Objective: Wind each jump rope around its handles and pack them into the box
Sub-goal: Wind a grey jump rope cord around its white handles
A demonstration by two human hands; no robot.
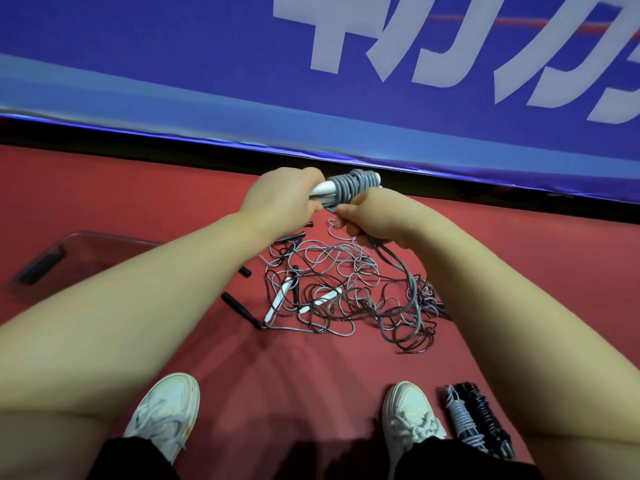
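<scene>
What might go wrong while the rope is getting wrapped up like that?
1. The grey rope runs from the right hand down into the tangled pile; pulling may drag other ropes up or tighten a knot.
2. The left hand holds only the ends of the white handles; if it slips, the coils may spring loose.
3. The two wound ropes lie beside the right shoe and may get stepped on.

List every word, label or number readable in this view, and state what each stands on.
Blue banner: large white characters, cut off by the frame's top and right edges, not readable as a word.
Jump ropes, shoes, clear box: no text visible.
</scene>
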